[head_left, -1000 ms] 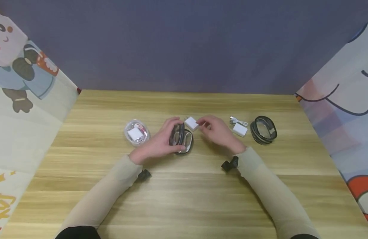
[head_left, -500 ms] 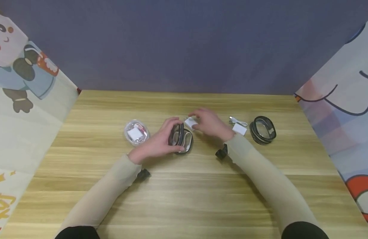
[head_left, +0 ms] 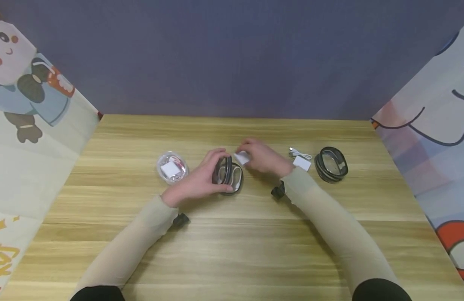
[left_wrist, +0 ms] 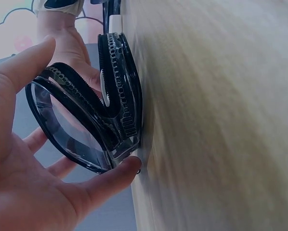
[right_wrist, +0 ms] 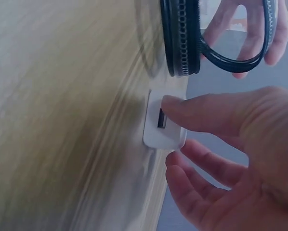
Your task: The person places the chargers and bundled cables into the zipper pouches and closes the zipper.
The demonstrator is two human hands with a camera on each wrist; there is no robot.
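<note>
In the head view my left hand [head_left: 201,177] holds up the lid of a small clear zippered case with black trim [head_left: 241,184], which stands open on the table. A coiled white cable [head_left: 237,174] lies inside its lower half. The left wrist view shows my thumb and fingers around the lid's rim, with the zipper teeth [left_wrist: 116,62] parted. Just right of the case, my right hand [head_left: 265,158] pinches a white charger plug [head_left: 241,157]. In the right wrist view the thumb presses beside its USB port [right_wrist: 162,118]; the other fingers are behind it.
On the left lies a clear round case [head_left: 161,161] with a white charger and cable in it. At right are another white charger [head_left: 302,163], a bundled white cable [head_left: 301,154] and a second black-trimmed case [head_left: 327,176]. A dark panel [head_left: 232,58] rises behind the wooden table [head_left: 232,251].
My right hand has moved left over the white charger and taken hold of it, and the charger has tilted slightly. The left hand stays in place holding the case lid.
</note>
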